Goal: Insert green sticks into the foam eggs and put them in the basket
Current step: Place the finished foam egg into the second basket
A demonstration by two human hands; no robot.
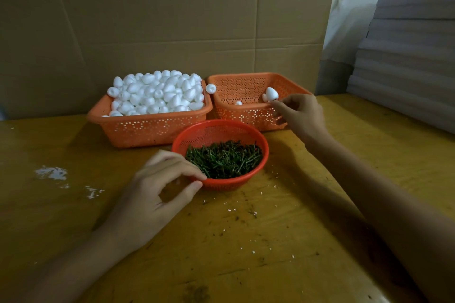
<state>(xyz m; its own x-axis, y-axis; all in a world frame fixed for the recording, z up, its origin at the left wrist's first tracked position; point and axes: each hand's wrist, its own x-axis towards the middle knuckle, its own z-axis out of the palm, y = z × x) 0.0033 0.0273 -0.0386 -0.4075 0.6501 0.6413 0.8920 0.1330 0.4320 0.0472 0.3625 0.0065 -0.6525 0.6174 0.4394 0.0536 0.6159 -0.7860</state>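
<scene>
An orange basket [147, 128] at the back left is heaped with white foam eggs [157, 91]. A second orange basket [246, 115] to its right holds a few eggs [238, 103]. In front, a round red bowl [221, 183] is full of green sticks [222, 158]. My right hand [302, 118] reaches over the right basket's front rim and pinches a foam egg [272, 93] at its fingertips, just above the basket floor. My left hand [157, 189] hovers at the bowl's left rim, fingers curved, thumb and forefinger close together with nothing visible between them.
One loose egg [211, 88] sits on the rims between the two baskets. White foam crumbs [53, 173] and dark specks litter the yellow wooden table [246, 241]. A cardboard wall [172, 19] stands behind the baskets. Stacked grey sheets [406, 56] rise at the right.
</scene>
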